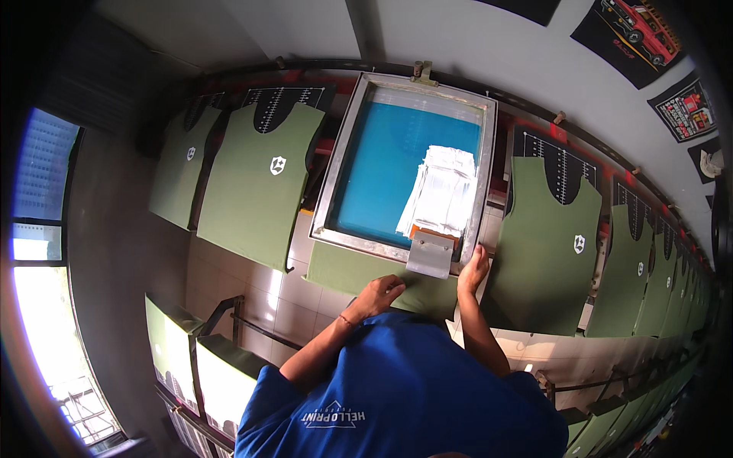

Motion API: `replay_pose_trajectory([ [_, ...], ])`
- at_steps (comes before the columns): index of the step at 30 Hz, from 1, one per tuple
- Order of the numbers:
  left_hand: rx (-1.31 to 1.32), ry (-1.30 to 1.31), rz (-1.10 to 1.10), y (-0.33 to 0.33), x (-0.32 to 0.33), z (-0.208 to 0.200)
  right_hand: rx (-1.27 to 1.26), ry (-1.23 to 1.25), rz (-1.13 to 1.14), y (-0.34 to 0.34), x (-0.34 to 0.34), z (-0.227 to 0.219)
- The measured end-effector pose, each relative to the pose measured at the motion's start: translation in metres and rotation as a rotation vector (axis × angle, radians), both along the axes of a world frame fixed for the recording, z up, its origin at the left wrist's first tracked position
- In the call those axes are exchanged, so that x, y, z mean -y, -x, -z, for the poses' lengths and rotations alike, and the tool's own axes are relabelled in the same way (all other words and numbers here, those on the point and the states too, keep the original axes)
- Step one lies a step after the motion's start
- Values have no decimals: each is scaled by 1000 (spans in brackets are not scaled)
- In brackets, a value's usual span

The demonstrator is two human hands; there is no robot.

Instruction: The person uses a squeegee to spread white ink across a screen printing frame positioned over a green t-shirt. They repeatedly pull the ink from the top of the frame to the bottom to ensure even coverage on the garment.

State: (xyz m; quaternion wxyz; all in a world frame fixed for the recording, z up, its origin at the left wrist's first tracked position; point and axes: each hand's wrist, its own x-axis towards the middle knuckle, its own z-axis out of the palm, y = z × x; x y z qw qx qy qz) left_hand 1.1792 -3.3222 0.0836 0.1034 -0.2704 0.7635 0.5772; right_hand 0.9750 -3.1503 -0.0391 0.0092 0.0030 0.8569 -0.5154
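Observation:
A screen-printing frame [351,137] with a metal rim and blue mesh lies over a green garment [343,271], whose near part shows below it. White ink [443,187] covers the right part of the mesh. At the frame's near edge rests a squeegee [430,256] with a grey metal holder and a strip of orange. My right hand [473,273] grips the frame's near right corner. My left hand [376,296] is closed, its fingers curled by the near edge, over the green garment; what they hold, if anything, is hidden.
Green garments [259,183] with small white emblems lie on black boards to the left, and more [546,244] continue to the right. A metal rail [527,99] runs behind them. Further boards [229,378] stand behind me. A bright window [46,305] is at far left.

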Motion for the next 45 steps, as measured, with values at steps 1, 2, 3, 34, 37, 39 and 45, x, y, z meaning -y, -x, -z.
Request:
replay_pose_trajectory([
  [1, -26, 6, 19, 4, -4, 5, -7, 3, -41, 1, -1, 0],
  [2, -51, 13, 43, 7, -5, 9, -13, 7, -77, 2, 0, 0],
  [3, -16, -61, 34, 9, -3, 13, -19, 11, -108, 3, 1, 0],
  [34, 159, -1102, -546, 50, 1, 88, -458, -607, -851, 171, 160, -141],
  [37, 178, -1107, -520, 49, 3, 86, -439, -630, -844, 183, 172, -141],
  [39, 170, -1087, -527, 49, 3, 82, -430, -639, -837, 188, 175, -141],
  [45, 154, -1089, -517, 48, 3, 79, -419, -671, -880, 197, 180, -138],
])
